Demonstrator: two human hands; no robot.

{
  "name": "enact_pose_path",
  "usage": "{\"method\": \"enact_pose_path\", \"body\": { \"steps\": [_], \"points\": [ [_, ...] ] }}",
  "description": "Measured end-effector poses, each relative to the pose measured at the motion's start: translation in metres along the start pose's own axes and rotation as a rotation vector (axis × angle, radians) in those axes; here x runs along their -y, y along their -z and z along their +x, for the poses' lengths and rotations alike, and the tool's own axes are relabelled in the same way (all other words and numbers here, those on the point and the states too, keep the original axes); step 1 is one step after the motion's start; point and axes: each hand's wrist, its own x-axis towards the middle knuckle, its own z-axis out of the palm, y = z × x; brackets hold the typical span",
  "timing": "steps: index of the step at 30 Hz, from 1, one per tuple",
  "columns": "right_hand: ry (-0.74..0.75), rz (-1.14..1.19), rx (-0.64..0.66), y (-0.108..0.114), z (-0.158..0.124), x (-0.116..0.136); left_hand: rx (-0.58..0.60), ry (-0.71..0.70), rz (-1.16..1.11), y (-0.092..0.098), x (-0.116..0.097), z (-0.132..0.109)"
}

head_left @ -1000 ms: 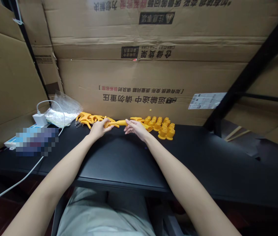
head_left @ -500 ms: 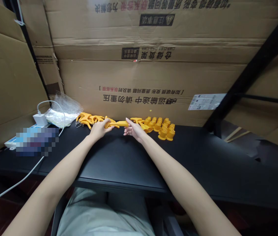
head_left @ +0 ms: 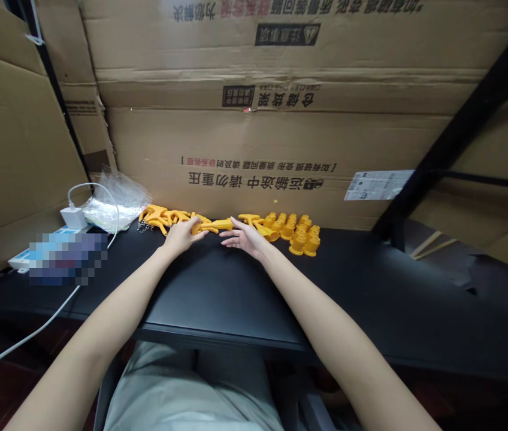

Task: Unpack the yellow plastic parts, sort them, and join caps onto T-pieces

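My left hand (head_left: pixel 183 237) is closed around one end of a yellow plastic handle-like piece (head_left: pixel 218 224), held level just above the table. Its flared right end reaches the base of the fingers of my right hand (head_left: pixel 245 236). That hand has its fingers stretched out and apart, its palm turned towards the piece's end. Behind and left of my left hand lies a pile of yellow branched plastic parts (head_left: pixel 156 214). Just past my right hand lies another yellow piece (head_left: pixel 250 218), with a flared end pointing right.
Several yellow flanged caps (head_left: pixel 298 240) stand in rows to the right. Small metal bits (head_left: pixel 145 227) lie by the pile. A clear plastic bag (head_left: pixel 117 200), a power strip with a white charger (head_left: pixel 72 215) and a cable are at the left. Cardboard (head_left: pixel 254 137) walls the black table (head_left: pixel 218 293).
My right hand's fingers have straightened and spread from a curled pose at the end of the yellow piece. My left hand keeps its hold almost unmoved.
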Motion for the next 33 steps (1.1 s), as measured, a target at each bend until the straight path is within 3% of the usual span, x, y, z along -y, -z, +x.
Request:
{"method": "enact_pose_path", "body": {
  "steps": [5, 10, 14, 18, 22, 27, 33],
  "points": [
    [-0.018, 0.044, -0.056, 0.000, 0.004, -0.003, 0.043, -0.031, -0.035, 0.001, 0.000, 0.000],
    [0.058, 0.146, -0.146, 0.008, 0.009, 0.000, 0.102, -0.062, -0.066, -0.002, 0.002, -0.002],
    [0.271, 0.114, -0.391, 0.027, 0.017, 0.003, 0.147, -0.134, -0.082, -0.010, 0.010, -0.003],
    [0.579, -0.237, -0.666, 0.048, 0.024, -0.001, 0.245, -0.120, 0.020, -0.020, 0.019, -0.004],
    [0.750, -0.849, -0.684, 0.057, 0.022, -0.012, 0.291, -0.108, 0.074, -0.026, 0.022, -0.006],
    [0.562, -1.479, -0.577, 0.051, 0.018, -0.021, 0.333, -0.046, 0.166, -0.025, 0.022, -0.005],
    [0.468, -1.679, -0.543, 0.039, 0.022, -0.028, 0.307, 0.039, 0.264, -0.028, 0.030, 0.000]
  ]
}}
